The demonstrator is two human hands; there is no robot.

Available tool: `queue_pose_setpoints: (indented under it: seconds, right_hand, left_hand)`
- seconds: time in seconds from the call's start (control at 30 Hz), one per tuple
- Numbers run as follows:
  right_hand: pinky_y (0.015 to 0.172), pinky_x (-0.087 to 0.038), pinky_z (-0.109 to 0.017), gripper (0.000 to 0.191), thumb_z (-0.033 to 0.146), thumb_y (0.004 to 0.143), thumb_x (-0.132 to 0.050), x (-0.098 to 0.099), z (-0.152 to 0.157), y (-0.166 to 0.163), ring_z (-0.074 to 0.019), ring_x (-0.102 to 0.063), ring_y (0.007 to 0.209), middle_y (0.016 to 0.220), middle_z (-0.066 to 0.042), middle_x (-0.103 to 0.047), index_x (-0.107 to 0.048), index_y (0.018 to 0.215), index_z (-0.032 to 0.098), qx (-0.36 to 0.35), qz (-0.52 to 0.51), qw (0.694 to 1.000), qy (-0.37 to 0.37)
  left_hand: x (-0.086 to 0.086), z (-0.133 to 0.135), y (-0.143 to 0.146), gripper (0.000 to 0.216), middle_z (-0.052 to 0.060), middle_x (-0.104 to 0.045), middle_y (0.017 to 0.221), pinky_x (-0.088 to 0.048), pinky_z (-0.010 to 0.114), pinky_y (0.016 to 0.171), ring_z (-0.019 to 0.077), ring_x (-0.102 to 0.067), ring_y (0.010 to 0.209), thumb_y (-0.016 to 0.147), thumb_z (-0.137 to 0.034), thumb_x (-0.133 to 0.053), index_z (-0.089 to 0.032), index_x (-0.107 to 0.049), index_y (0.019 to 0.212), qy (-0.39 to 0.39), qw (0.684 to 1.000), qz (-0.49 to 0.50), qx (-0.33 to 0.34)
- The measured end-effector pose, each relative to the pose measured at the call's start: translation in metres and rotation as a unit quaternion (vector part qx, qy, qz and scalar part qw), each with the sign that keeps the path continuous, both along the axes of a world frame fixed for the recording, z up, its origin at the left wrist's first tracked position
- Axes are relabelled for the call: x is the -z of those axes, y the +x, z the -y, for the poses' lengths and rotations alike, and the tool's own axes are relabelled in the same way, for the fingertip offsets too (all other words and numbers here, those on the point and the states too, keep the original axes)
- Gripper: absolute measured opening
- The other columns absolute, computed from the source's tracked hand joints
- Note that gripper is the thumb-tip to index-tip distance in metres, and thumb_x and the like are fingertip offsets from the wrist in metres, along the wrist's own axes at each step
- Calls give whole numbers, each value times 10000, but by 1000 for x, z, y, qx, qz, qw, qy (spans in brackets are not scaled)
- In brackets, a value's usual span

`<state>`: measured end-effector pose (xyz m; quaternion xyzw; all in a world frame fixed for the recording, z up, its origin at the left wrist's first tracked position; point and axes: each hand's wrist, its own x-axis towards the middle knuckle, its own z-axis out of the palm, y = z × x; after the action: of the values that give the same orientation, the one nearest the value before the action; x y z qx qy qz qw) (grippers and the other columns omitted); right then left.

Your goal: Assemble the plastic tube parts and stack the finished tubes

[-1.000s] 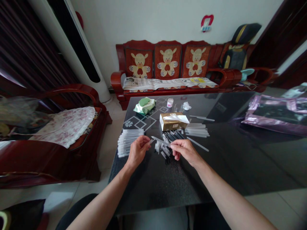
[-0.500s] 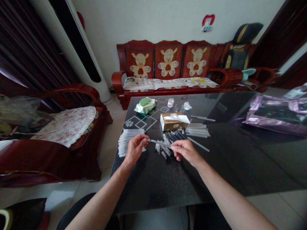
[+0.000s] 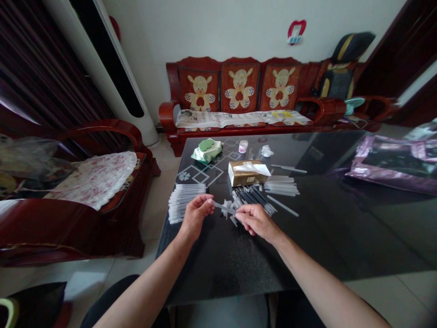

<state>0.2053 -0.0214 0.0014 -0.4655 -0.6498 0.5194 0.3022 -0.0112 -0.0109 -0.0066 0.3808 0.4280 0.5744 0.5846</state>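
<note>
My left hand [image 3: 197, 213] and my right hand [image 3: 254, 219] meet over a black glass table [image 3: 239, 259], each pinching one end of a thin pale pen-like stick [image 3: 223, 207]. Just beyond my fingers lies a heap of short pale caps [image 3: 229, 210] and dark sticks [image 3: 252, 195]. A neat stack of pale sticks [image 3: 183, 200] lies left of my left hand. Another stack of pale sticks [image 3: 282, 186] lies further right, with a single stick [image 3: 282, 206] beside it.
A brown tissue box [image 3: 248, 172] stands behind the heap. Further back sit a green wet-wipe pack [image 3: 206, 150], a small pink-topped jar [image 3: 243, 146] and a crumpled tissue [image 3: 266, 151]. A purple bag [image 3: 392, 166] lies at the right. Red wooden sofas [image 3: 239, 91] surround the table.
My right hand has moved left toward my left hand, so the stick between them looks shorter. The dark sticks behind my right hand are now uncovered.
</note>
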Motion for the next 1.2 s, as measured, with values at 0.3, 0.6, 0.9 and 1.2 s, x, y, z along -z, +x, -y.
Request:
queue_pose_setpoints:
  seconds: [0.3, 0.6, 0.9, 1.2]
  right_hand:
    - [557, -324, -251, 283, 336, 920, -433, -9, 17, -23, -132, -502, 555, 592, 2, -543, -598, 740, 192, 20, 170, 959, 225]
    - [574, -309, -269, 286, 328, 949, -373, -6, 22, -27, -160, -577, 580, 636, -41, -627, -597, 829, 196, 18, 259, 921, 292]
    - [564, -269, -286, 322, 325, 959, -347, -6, 25, -27, -146, -548, 535, 626, -52, -635, -601, 821, 183, 13, 295, 905, 308]
    - [546, -323, -251, 348, 377, 901, -446, -3, 20, -25, -118, -452, 531, 540, 14, -471, -594, 660, 174, 25, 20, 992, 122]
  left_hand:
    - [2, 6, 10, 347, 8, -621, 669, -444, 188, 578, 73, -554, 592, 680, -348, -756, -124, -708, 941, -52, 997, 60, -1]
    - [4, 9, 15, 323, -3, -582, 600, -421, 167, 534, 55, -523, 542, 707, -375, -744, -97, -703, 865, -82, 988, 126, 24]
    - [8, 14, 22, 287, -34, -507, 580, -343, 151, 483, 28, -416, 497, 704, -365, -746, -96, -689, 788, -74, 988, 132, -11]
    - [9, 19, 29, 245, -24, -529, 596, -345, 160, 497, 38, -414, 510, 695, -343, -751, -116, -684, 760, -57, 987, 146, -36]
